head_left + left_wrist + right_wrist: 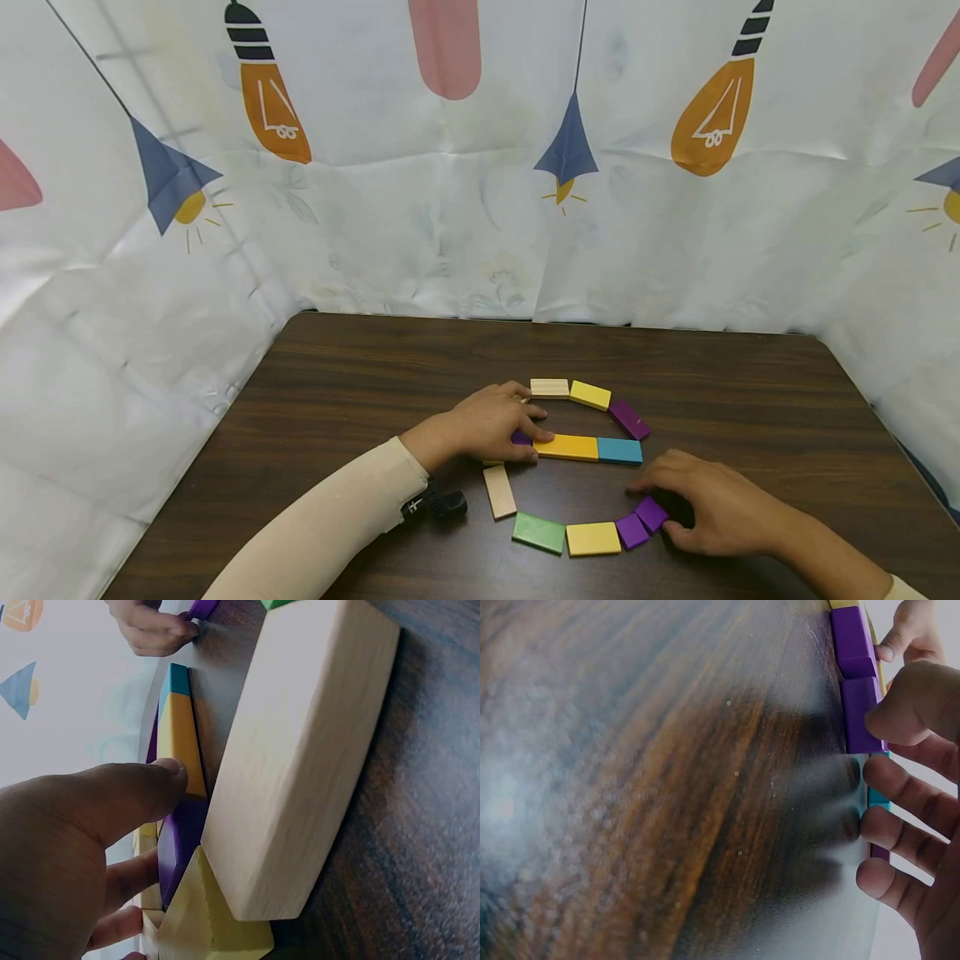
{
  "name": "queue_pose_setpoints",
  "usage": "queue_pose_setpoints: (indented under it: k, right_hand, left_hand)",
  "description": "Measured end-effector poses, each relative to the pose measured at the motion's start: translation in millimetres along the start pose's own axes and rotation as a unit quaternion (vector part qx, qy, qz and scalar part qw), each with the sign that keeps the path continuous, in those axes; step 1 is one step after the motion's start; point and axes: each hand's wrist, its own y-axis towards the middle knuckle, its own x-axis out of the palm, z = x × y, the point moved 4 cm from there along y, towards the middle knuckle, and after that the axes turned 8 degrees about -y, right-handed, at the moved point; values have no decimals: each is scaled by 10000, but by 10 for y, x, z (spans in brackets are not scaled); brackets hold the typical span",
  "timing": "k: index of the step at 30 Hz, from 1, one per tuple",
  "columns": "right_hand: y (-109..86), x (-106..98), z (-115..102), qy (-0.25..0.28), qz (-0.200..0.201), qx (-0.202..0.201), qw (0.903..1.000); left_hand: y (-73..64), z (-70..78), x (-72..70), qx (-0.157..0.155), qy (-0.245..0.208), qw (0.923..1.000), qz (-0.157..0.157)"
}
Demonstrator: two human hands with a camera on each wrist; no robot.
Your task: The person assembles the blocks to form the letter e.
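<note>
My left hand (pixel 491 422) lies over the left end of a flat row of wooden blocks. Its thumb touches the orange block (pixel 567 447), and its fingers are spread across the purple block (pixel 180 836) beside it. To the right, a blue block (pixel 620 451) continues that row. My right hand (pixel 720 504) pinches a small purple block (pixel 862 712) between thumb and index finger; the other fingers stretch along the table. A second small purple block (pixel 632 530) adjoins it, followed by a yellow block (pixel 593 539) and a green block (pixel 538 532).
Blocks outline a rounded shape on the dark wood table (pixel 360 367). A natural wood block (pixel 499 492) slants at its lower left. Along the top are another natural block (pixel 550 388), a yellow one (pixel 590 396) and a dark purple one (pixel 629 420). A patterned curtain (pixel 450 233) hangs behind.
</note>
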Motion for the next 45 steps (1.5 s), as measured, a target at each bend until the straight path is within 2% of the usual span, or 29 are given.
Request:
queue_pose_setpoints:
  k: [6,10,14,17,20,23,31,45]
  right_hand:
    - [-10,-18,25,56,-41,276,9996]
    - [-13,-36,49,-35,77,470,9989]
    - [11,-61,54,-352,482,482,9971]
    - [61,-77,44,-640,845,343,9938]
    - [140,-87,24,-860,1024,187,9908]
    - [238,-83,0,-1021,972,87,9900]
    - [461,-18,-56,-1283,459,65,9907]
    - [567,-7,-109,-1532,239,190,9877]
  left_hand:
    - [-16,4,-36,135,70,9998,-113]
    - [-41,11,-57,199,15,9996,-209]
    - [-54,12,-55,252,10,9994,-254]
    - [-58,4,-40,257,13,9993,-264]
    - [-57,-4,-32,238,7,9994,-262]
    - [-55,-10,-26,223,-11,9994,-254]
    - [-51,-11,-25,227,-1,9994,-249]
    - [-58,-25,-35,334,-40,9989,-331]
